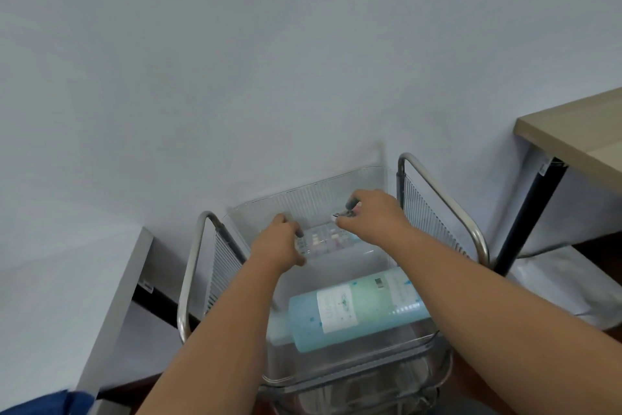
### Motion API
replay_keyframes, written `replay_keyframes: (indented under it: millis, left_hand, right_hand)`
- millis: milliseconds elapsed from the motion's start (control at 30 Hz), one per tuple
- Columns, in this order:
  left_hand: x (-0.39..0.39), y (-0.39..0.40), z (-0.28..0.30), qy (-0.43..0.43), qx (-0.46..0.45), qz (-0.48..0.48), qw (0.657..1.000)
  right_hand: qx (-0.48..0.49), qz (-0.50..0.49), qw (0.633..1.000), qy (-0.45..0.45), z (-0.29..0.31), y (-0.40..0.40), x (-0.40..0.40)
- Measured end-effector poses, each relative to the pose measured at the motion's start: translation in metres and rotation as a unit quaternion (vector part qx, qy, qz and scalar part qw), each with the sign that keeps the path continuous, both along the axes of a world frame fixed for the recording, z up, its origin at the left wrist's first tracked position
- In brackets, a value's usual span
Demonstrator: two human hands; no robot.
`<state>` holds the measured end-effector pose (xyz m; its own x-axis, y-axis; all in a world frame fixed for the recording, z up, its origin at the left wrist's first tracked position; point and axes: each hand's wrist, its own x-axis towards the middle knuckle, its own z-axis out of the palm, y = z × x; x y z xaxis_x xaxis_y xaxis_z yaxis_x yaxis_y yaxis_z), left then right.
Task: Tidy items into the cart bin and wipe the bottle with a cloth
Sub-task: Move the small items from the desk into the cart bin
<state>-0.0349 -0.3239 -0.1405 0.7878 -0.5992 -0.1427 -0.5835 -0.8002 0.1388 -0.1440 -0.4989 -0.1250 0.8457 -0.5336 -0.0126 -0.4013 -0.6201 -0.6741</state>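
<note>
Clear cart bin point(336, 194): we grasp a small clear compartment box point(319, 241) with our left hand point(277, 243); our right hand point(372, 217) pinches a small item above it. Blue bottle point(353, 310) lies sideways in the bin, partly behind our right forearm. Wooden table point(572, 135) right; metal counter point(114, 310) left.

Soft, even, cool indoor light; faint shadows, overall slight blur, wide-angle bending at edges.
</note>
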Motion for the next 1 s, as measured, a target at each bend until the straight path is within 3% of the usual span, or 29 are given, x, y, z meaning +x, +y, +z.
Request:
replay_keyframes:
  millis: [200,333,400,533,633,767,867,1000]
  left_hand:
    - [-0.032,0.015,0.052,-0.041,-0.038,0.033,0.998]
    - [-0.057,0.048,0.082,-0.206,-0.118,0.035,0.971]
    - [-0.054,0.064,0.093,-0.248,-0.132,0.051,0.958]
    - [-0.035,0.085,0.096,-0.166,-0.086,0.086,0.979]
    - [-0.028,0.087,0.093,-0.079,-0.137,0.09,0.983]
    - [-0.026,0.087,0.091,-0.064,-0.151,0.097,0.982]
    - [-0.029,0.089,0.091,-0.062,-0.148,0.1,0.982]
    - [-0.031,0.089,0.091,-0.062,-0.144,0.102,0.982]
  right_hand:
    - [-0.108,0.055,0.991,0.049,0.004,0.015,0.015]
    - [-0.166,0.088,0.981,0.043,0.002,0.024,0.026]
    - [-0.19,0.101,0.974,0.065,-0.001,0.028,0.031]
    - [-0.248,0.11,0.957,0.104,-0.008,0.033,0.036]
    - [-0.267,0.144,0.944,0.132,-0.014,0.034,0.037]
    - [-0.286,0.191,0.928,0.145,-0.024,0.033,0.032]
    - [-0.351,0.211,0.904,0.123,-0.033,0.034,0.028]
    - [-0.353,0.237,0.902,0.073,-0.031,0.031,0.026]
